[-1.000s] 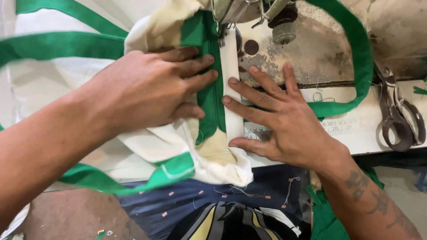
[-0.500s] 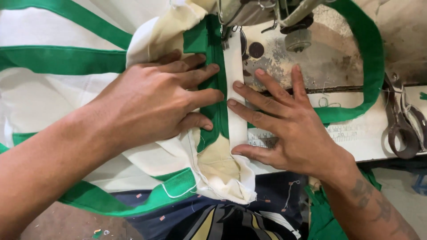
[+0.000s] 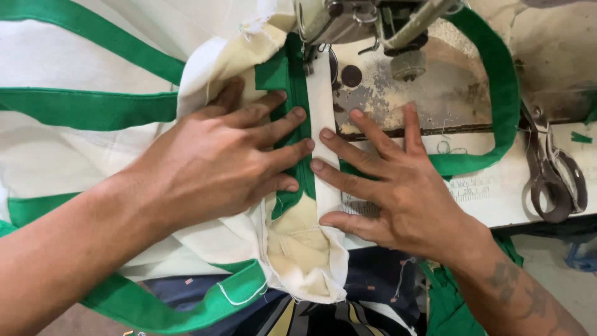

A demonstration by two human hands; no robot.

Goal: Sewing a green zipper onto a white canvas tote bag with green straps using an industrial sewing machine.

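I have both hands flat and spread, fingers extended, gripping nothing. My left hand (image 3: pixel 217 168) presses the white fabric panel (image 3: pixel 74 155) and its green strap (image 3: pixel 295 124) on the left side of the seam; my right hand (image 3: pixel 398 193) presses the folded white edge (image 3: pixel 323 149) just beside it, fingertips nearly meeting the left ones across the strap. The seam runs up under the sewing machine head (image 3: pixel 367 28), whose upper part is cut off by the frame; the needle itself I cannot make out. A green loop (image 3: pixel 504 93) curves over the worn machine bed (image 3: pixel 435 99). Scissors (image 3: pixel 553 180) lie on the table at right, well apart from my hands.
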